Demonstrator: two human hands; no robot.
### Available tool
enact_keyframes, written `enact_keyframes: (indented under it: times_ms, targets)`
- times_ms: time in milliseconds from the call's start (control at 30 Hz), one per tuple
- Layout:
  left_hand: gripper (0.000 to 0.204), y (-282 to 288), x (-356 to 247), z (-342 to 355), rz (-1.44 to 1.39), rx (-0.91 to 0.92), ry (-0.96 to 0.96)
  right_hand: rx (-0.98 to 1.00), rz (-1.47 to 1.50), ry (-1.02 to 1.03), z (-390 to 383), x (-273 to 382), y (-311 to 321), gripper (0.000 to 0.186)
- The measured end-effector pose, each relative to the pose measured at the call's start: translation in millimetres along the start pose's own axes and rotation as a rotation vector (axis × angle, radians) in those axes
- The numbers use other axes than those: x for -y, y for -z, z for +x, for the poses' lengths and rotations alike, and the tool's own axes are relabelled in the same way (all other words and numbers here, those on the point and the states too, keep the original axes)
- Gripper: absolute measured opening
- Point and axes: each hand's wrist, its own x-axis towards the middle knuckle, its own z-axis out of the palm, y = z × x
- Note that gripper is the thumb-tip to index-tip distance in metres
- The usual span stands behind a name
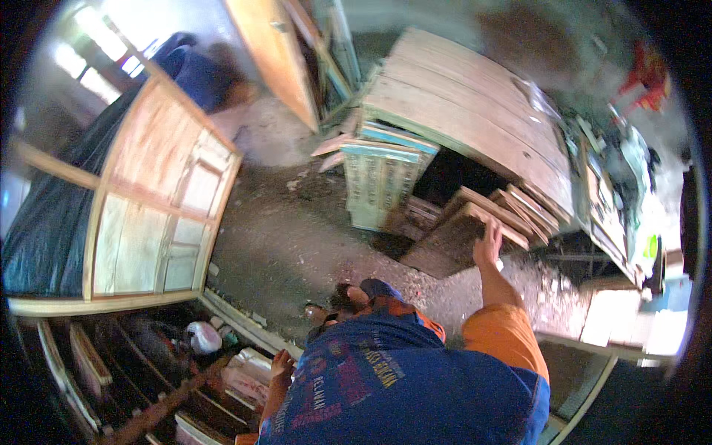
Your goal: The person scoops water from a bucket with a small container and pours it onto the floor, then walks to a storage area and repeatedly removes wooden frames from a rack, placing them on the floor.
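Observation:
My right hand [488, 243], at the end of an orange sleeve, is at the upper edge of a brown wooden board [449, 248]. The fingers reach over that edge and appear to grip it. The board leans at a slant against several more wooden panels [512, 211], stacked below a pale plank-topped bench [460, 89]. Low on the left, my left hand [282, 363] hangs beside a wooden rail [248, 330]. It is small and blurred, so its fingers do not show clearly. Nothing can be made out in it.
A wooden frame with pale panels [159, 200] stands at left, dark sheeting behind it. Slatted timber racking [126, 371] holds a white bundle [204, 337] at lower left. Boxes [378, 182] stand by the bench, an orange-brown board [274, 59] beyond. Debris litters the floor [289, 237].

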Motion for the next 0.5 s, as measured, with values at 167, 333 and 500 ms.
enact_keyframes:
  times_ms: [167,333,500]
  targets:
    - [0.038,-4,-51,-24,-1.409,-0.245,0.734,0.037,-0.051,0.087,-44,27,-53,0.078]
    - [0.039,-56,-65,-63,-1.375,-0.494,0.899,0.939,-0.355,0.121,-74,64,-164,0.067]
    - [0.05,-129,-79,-126,-1.72,-0.601,0.906,1.36,-0.101,0.292,-79,158,-226,0.05]
